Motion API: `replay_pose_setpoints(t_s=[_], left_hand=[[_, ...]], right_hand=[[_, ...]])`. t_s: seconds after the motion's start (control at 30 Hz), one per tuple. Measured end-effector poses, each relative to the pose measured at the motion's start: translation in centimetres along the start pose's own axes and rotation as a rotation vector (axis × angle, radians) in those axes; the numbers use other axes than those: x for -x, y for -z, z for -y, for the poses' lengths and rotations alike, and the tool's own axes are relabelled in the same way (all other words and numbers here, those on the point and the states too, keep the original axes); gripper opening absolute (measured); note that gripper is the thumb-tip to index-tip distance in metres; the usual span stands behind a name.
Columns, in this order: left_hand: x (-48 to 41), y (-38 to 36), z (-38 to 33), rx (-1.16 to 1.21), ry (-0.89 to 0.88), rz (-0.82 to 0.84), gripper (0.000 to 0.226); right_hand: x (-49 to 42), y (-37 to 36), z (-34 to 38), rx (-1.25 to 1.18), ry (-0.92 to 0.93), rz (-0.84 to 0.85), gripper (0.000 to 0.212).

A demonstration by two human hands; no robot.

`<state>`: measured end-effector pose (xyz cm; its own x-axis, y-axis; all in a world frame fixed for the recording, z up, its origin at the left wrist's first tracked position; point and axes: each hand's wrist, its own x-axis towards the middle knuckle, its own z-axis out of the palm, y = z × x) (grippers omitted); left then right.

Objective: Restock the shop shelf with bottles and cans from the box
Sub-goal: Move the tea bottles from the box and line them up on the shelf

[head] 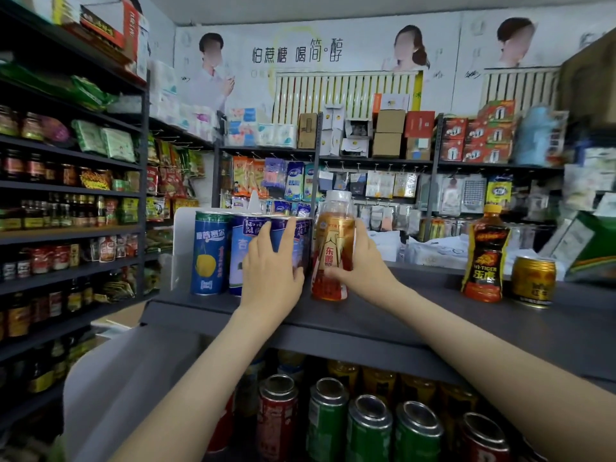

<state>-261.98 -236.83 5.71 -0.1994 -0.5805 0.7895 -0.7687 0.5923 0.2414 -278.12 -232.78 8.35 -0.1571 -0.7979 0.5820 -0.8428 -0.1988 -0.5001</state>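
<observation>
Centrally, an amber bottle (333, 248) is gripped by right fingers (359, 238) beside blue cans (241, 241) pressed by flat left fingers (288, 238); a Hi-Tiger bottle (486, 255) stands apart.

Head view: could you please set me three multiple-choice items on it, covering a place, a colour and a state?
1. The short gold metal can stands where, relative to the dark plastic bottle with the orange cap? A left of it; B right of it; C on top of it.
2. The tall metal cans touched by the left grip are: A blue; B red; C green.
3. The amber plastic bottle with the clear cap is: A lying down; B upright, untouched; C upright, held by the right grip.
Answers: 1 B, it sits just right of that bottle; 2 A, their labels are blue; 3 C, the grip curls round it.
</observation>
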Motion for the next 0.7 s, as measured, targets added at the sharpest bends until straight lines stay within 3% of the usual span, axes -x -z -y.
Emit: replay_pose_setpoints(t_s=[0.13, 0.23, 0.33, 0.5, 0.7], left_hand=[[3.4, 1.8, 0.0, 0.132, -0.008, -0.053, 0.061], [7.6, 3.4, 0.9, 0.200, -0.007, -0.119, 0.050], [13.7, 4.9, 2.4, 0.228, 0.033, -0.114, 0.042], [26.8, 6.6, 6.5, 0.163, 0.282, 0.095, 0.041], [42.2, 8.7, 14.0, -0.006, 0.663, 0.455, 0.050]], right_hand=[[4.5, -0.6, 3.1, 0.199, 0.213, -0.008, 0.081], [9.2, -2.3, 5.9, 0.007, 0.287, -0.007, 0.057], [15.0, -5.3, 7.8, -0.146, 0.351, 0.017, 0.047], [24.4, -13.5, 8.1, -0.296, 0.307, 0.258, 0.038], [33.1, -24.9, 7.8, -0.204, 0.184, 0.690, 0.048]])
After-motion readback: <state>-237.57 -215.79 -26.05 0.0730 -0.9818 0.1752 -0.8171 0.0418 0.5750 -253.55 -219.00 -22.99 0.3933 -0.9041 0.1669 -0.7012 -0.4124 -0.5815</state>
